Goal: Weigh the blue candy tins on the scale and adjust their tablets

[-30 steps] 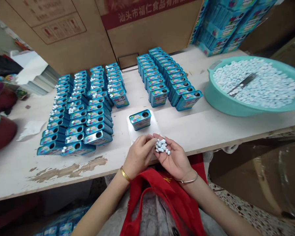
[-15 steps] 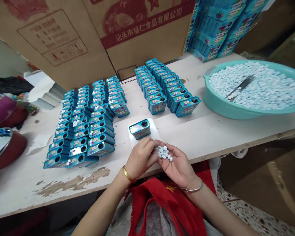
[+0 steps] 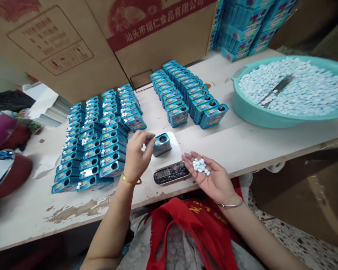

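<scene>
Blue tin stands upright on a white scale, bent fingers of the left hand at its end; whether they grip it, I cannot tell. The right hand, palm up, fingers extended, cradles pale pellets. Tin rows stand leftward, a turquoise basin rightward.

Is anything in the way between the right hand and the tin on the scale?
Nothing visible stands between the right hand and the tin; only the white scale lies below that gap. The left hand is at the tin's other end, out of that path.
</scene>
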Available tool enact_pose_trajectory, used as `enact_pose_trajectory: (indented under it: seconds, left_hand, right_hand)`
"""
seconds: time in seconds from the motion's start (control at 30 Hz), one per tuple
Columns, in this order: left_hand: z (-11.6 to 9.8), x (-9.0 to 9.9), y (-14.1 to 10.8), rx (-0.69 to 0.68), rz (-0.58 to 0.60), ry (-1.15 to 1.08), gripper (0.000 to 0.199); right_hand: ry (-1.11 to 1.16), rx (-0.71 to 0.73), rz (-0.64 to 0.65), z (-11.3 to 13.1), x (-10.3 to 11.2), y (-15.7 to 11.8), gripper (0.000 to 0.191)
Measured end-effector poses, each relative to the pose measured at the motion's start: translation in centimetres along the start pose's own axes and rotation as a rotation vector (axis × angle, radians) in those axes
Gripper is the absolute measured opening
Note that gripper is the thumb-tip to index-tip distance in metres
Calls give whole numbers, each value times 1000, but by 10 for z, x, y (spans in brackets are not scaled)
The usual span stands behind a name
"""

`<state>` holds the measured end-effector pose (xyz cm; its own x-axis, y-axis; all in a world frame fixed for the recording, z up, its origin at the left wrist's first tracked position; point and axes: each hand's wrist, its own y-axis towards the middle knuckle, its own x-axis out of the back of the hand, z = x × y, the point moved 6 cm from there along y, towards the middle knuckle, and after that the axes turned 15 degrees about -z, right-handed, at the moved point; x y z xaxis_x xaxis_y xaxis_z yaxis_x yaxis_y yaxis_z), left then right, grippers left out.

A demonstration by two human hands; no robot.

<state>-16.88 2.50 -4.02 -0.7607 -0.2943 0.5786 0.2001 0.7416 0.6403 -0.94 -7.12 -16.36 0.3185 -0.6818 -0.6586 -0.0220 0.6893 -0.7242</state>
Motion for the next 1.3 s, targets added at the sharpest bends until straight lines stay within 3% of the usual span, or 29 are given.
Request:
enact_pose_trajectory:
  seconds: [0.17, 0.33, 0.63, 0.93, 1.3]
  left_hand:
    - [2, 3, -7, 0, -83, -1, 7]
    - [8, 16, -8, 45, -162, 15, 5]
    - [11, -4, -36, -202, 17, 173, 8]
    - [23, 36, -25, 27, -294, 64, 7]
    - [36, 39, -34, 98, -304, 85, 8]
  right_hand:
    - [13, 53, -132, 17, 24, 5, 28]
    - [29, 79, -174, 21, 31, 3, 30]
    - [18, 42, -172, 14, 24, 1, 30]
    - [10, 47, -165, 13, 25, 1, 29]
    - [-18, 58, -201, 13, 27, 6, 28]
